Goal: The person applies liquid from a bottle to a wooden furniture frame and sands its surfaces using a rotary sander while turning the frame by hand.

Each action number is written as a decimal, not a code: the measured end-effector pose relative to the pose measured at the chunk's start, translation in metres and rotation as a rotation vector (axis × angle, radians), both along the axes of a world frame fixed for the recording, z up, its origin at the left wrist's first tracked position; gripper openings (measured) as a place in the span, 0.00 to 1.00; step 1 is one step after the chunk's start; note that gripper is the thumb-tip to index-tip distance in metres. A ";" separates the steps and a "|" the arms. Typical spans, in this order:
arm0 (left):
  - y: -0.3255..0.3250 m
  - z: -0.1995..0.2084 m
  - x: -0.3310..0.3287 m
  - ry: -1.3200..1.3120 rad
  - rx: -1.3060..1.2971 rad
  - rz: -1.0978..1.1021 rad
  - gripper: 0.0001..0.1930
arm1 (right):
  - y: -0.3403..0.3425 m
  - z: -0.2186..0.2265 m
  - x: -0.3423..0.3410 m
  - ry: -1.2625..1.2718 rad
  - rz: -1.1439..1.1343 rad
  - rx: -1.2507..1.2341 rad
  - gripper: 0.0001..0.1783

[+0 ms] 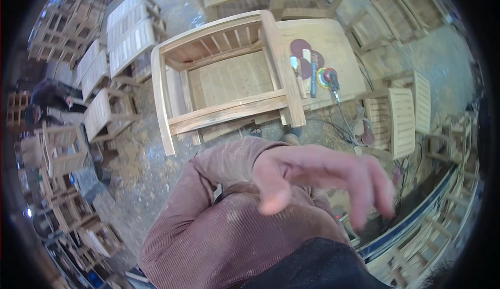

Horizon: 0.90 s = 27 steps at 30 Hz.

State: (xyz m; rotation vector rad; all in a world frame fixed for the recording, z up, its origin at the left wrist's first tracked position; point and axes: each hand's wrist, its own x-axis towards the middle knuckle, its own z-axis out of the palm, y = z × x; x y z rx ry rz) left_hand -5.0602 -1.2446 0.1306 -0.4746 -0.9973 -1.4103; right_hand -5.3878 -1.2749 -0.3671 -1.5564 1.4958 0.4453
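My left hand (323, 179) is raised close in front of my chest, its sleeved arm bent across from the left. The fingers are spread and curved, a little smeared by motion, and hold nothing. My right hand does not show. Beyond my hand, an unfinished wooden chair frame (229, 107) with slats lies on a wooden worktable (333, 36), touching neither hand. To its right on the table lie dark red sanding discs (300, 47), a blue-handled tool (313, 75), a flat tool with a pale handle (300, 83) and a power sander (330, 77) with a coloured round pad.
A cord (341, 113) runs from the sander off the table's near edge to coils on the floor. Slatted wooden pieces (130, 34) stand at left, more (402, 122) at right. Another person (49, 99) bends over at the far left.
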 end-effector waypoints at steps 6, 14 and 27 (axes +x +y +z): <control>-0.062 0.034 -0.028 0.242 -0.102 0.235 0.42 | -0.162 0.023 0.036 0.130 0.177 0.026 0.20; -0.148 0.013 -0.045 0.138 0.215 0.456 0.37 | -0.318 0.022 0.120 -0.230 0.302 -0.136 0.18; -0.199 -0.020 -0.050 -0.076 0.660 0.765 0.11 | -0.378 0.010 0.257 0.253 0.476 -0.503 0.43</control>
